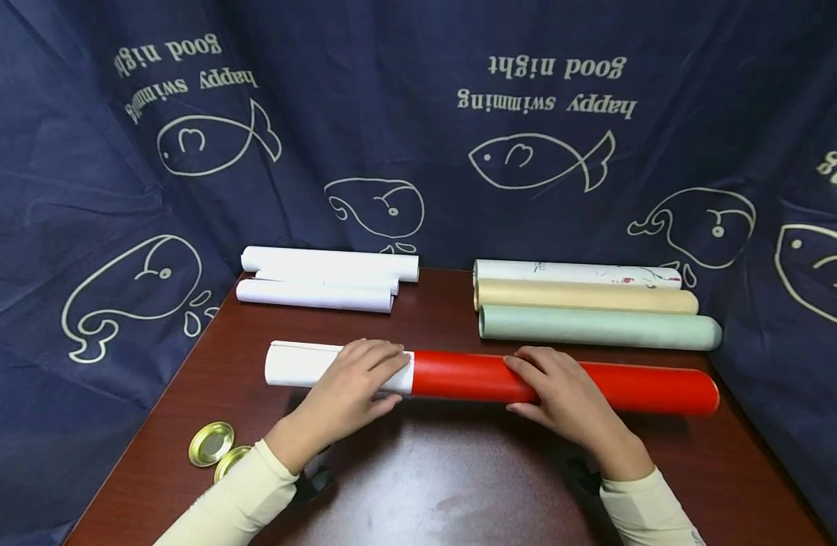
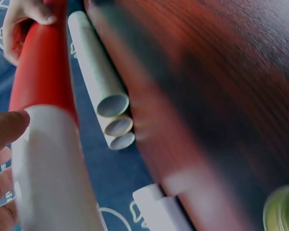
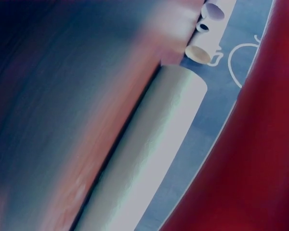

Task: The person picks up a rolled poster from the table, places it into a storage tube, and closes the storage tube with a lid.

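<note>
In the head view a white paper roll point(image 1: 298, 365) lies end to end with a red tube point(image 1: 456, 376), the roll's right end partly inside the tube or meeting its rim; which, I cannot tell. My left hand point(image 1: 352, 385) holds the roll close to that joint, fingers over the top and thumb on the near side. With the right hand point(image 1: 567, 396) I grip the red tube near its middle. The left wrist view shows the joint up close, the left thumb point(image 2: 9, 127) beside it. Only the red tube's side point(image 3: 260, 159) fills the right edge of the right wrist view.
Several white paper rolls point(image 1: 316, 294) lie at the back left. At the back right are a patterned white tube point(image 1: 575, 273), a tan tube point(image 1: 585, 296) and a pale green tube point(image 1: 596, 326). Two gold-coloured round lids point(image 1: 211, 444) sit near the left forearm. A blue curtain point(image 1: 418, 114) surrounds the table.
</note>
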Tool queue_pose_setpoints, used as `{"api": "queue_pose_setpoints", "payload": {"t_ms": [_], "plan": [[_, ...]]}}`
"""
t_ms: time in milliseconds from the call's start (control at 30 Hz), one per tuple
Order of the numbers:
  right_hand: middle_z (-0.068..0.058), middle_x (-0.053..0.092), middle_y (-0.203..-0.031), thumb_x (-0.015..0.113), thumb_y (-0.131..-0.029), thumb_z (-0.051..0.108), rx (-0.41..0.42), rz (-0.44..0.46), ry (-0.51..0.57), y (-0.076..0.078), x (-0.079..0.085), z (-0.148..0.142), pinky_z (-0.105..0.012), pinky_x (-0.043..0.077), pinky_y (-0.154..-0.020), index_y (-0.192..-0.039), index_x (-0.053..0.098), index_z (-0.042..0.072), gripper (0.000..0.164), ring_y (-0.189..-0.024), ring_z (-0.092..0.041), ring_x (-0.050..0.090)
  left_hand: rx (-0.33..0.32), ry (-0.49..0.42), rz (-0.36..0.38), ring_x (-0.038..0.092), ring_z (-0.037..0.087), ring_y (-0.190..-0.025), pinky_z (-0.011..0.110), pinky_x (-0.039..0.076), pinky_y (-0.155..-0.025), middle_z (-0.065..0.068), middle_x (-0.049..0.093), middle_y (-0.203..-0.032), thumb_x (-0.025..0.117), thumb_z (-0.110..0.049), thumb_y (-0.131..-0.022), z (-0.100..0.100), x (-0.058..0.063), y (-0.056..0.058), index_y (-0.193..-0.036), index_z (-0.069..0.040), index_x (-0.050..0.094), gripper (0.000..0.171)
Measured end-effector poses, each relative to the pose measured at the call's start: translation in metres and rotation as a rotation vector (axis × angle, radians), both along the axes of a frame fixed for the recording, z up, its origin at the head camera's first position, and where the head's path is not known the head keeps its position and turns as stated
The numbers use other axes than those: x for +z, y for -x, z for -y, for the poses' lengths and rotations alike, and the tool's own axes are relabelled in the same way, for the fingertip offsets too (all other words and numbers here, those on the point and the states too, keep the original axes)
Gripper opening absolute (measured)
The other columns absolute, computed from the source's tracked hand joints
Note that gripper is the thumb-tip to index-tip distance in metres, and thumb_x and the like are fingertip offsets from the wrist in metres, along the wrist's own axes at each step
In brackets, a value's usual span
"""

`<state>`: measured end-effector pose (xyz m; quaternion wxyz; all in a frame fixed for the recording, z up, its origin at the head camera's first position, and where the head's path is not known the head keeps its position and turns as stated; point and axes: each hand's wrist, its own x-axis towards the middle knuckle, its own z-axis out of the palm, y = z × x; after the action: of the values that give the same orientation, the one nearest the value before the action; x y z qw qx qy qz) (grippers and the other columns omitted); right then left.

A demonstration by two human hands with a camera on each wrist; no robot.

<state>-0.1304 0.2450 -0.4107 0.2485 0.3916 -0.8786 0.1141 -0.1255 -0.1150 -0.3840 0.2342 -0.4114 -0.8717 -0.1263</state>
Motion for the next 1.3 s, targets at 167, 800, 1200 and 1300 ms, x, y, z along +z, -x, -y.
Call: {"api": "queue_pose_setpoints", "payload": {"t_ms": [167, 800, 1200, 1300], "plan": [[-0.014, 0.060, -0.116, 0.078, -0.083, 0.046, -0.002, 0.013, 0.009, 0.001, -0.001, -0.004, -0.052, 0.049, -0.085, -0.128, 0.062, 0.010, 0.061, -0.101, -0.033, 0.060, 0.039, 0.027, -0.029, 0.054, 0.033, -0.122, 0.058, 0.039, -0.104, 0.011, 0.061, -0.128, 0.089, -0.026, -0.072, 0.028, 0.007, -0.005, -0.126, -0.009, 0.064, 0.062], [-0.014, 0.061, -0.116, 0.066, -0.090, 0.054, 0.013, 0.002, 0.012, -0.001, -0.003, -0.006, -0.052, 0.050, -0.084, -0.128, 0.062, 0.009, 0.059, -0.101, -0.033, 0.060, 0.147, -0.010, -0.030, 0.057, 0.036, -0.112, 0.055, 0.047, -0.089, 0.014, 0.062, -0.119, 0.093, -0.014, -0.064, 0.099, 0.008, -0.005, -0.124, -0.007, 0.066, 0.065], [-0.014, 0.061, -0.115, 0.061, -0.093, 0.057, 0.026, -0.013, 0.013, -0.002, -0.004, -0.002, -0.051, 0.050, -0.085, -0.128, 0.063, 0.009, 0.059, -0.102, -0.032, 0.059, 0.062, -0.079, 0.009, 0.058, 0.028, -0.110, 0.049, 0.049, -0.087, 0.008, 0.063, -0.116, 0.092, -0.023, -0.068, 0.073, -0.001, -0.003, -0.121, -0.010, 0.067, 0.060], [-0.014, 0.061, -0.115, 0.056, -0.094, 0.059, 0.036, -0.020, 0.023, -0.002, -0.004, 0.001, -0.052, 0.050, -0.085, -0.128, 0.063, 0.009, 0.061, -0.103, -0.033, 0.059, 0.030, -0.121, 0.040, 0.057, 0.026, -0.110, 0.044, 0.049, -0.090, 0.007, 0.063, -0.117, 0.092, -0.024, -0.068, 0.065, -0.005, 0.000, -0.121, -0.010, 0.068, 0.060]]}}
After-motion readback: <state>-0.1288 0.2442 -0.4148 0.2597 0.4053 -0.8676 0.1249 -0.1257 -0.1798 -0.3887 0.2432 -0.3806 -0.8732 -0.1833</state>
